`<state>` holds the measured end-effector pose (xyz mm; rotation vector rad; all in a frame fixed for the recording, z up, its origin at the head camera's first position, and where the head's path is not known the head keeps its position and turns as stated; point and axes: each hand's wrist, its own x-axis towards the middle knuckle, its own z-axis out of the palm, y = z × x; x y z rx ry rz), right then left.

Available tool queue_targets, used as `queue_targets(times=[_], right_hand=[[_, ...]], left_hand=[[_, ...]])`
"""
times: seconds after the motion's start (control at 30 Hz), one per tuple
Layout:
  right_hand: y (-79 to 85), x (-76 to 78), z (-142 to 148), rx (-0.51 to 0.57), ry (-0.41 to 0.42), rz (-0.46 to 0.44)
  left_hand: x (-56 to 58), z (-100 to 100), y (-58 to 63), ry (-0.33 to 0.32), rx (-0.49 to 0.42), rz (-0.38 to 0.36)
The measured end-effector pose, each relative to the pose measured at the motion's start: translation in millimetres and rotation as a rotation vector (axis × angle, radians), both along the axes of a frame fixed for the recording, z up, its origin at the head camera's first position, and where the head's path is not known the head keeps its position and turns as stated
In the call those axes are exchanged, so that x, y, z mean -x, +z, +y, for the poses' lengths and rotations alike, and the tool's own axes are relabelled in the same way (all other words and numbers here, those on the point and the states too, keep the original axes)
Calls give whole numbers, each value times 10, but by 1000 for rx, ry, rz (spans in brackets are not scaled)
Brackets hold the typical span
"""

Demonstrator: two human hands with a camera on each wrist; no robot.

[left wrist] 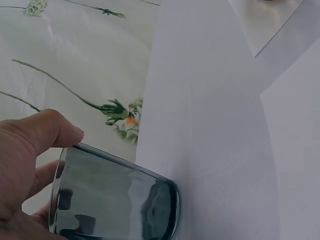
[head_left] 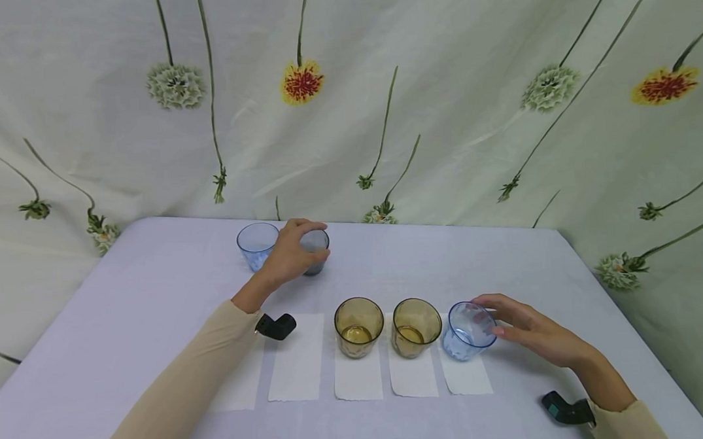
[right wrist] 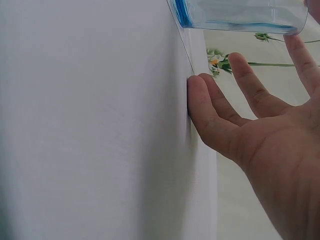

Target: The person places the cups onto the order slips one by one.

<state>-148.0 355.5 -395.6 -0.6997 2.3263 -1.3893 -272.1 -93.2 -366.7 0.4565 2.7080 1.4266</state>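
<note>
Near the table's back edge my left hand (head_left: 287, 254) grips a grey glass (head_left: 314, 268) around its rim, thumb on the near side and fingers across the far side. In the left wrist view the same grey glass (left wrist: 110, 195) shows clear walls and a thick base. At the right, my right hand (head_left: 529, 326) holds a light blue glass (head_left: 462, 345) with thumb and index finger at its rim. The right wrist view shows the other fingers (right wrist: 250, 95) of that hand spread, off the blue glass (right wrist: 240, 20).
Two amber glasses (head_left: 357, 350) (head_left: 412, 344) stand on white paper strips left of the held blue glass. Another paper strip (head_left: 296, 372) lies farther left. A second blue glass (head_left: 255, 250) stands beside the grey one. Flower-printed cloth (head_left: 441, 111) hangs behind the table (head_left: 418, 262).
</note>
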Motion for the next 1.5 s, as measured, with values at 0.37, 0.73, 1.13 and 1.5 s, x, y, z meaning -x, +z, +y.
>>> queue_targets(times=[0.37,0.73,1.13,1.5], right_hand=[[-4,9,5,3,-1,4],[-3,5,2,-11,-17,7],[-6,14,11,14,4,-2],[-4,6,-8,-20,-31,-13]], left_hand=[[-46,17,2,-18,15,53],[-102,66,105,-37,-3,73],[-248,108,258,-79,-24,77],[-444,48,373,-138,-54,113]])
